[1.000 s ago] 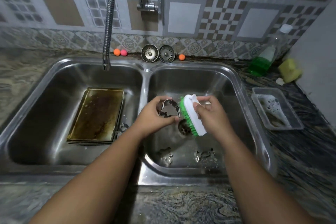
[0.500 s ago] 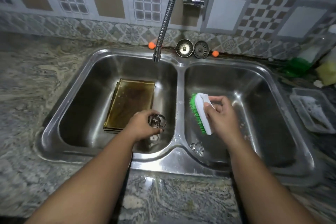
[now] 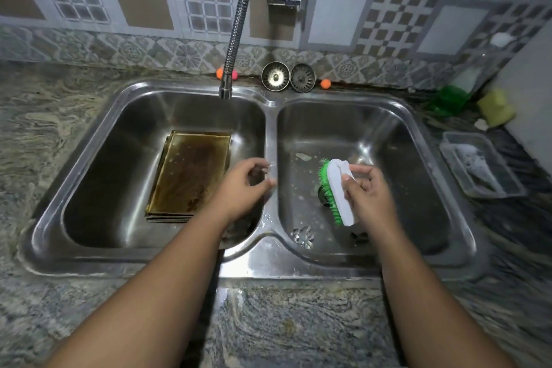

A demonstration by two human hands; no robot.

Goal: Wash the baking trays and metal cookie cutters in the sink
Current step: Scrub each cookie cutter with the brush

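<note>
Cookie cutter [image 3: 303, 236] lies at the right basin's [image 3: 394, 140] front-left corner, baking trays [image 3: 188, 170] stacked in the left basin [image 3: 119, 158]; right hand's [image 3: 367, 191] fingers grasp the brush [image 3: 339, 188], left hand's [image 3: 242, 188] fingers curl over the divider, too blurred to tell any hold; advise pinching the cutter's rim and working bristles into its inner corners.

One sink [image 3: 268, 266], two basins. One stack of baking trays [image 3: 191, 170] in the left basin; several edges show, exact number unclear. Cookie cutters [image 3: 303, 236]: one flower shape plain in the right basin, a second dark shape near it too dim to be sure of. One brush [image 3: 339, 188]. Two strainers [image 3: 275, 76] on the back rim. Three small balls [image 3: 325, 84]: two orange, one pink. One faucet hose [image 3: 239, 24]. One bottle [image 3: 454, 92], one sponge [image 3: 495, 107], one clear container [image 3: 481, 164] on the counter [image 3: 44, 128]. Two hands: left hand [image 3: 242, 188], right hand [image 3: 367, 191]
</note>
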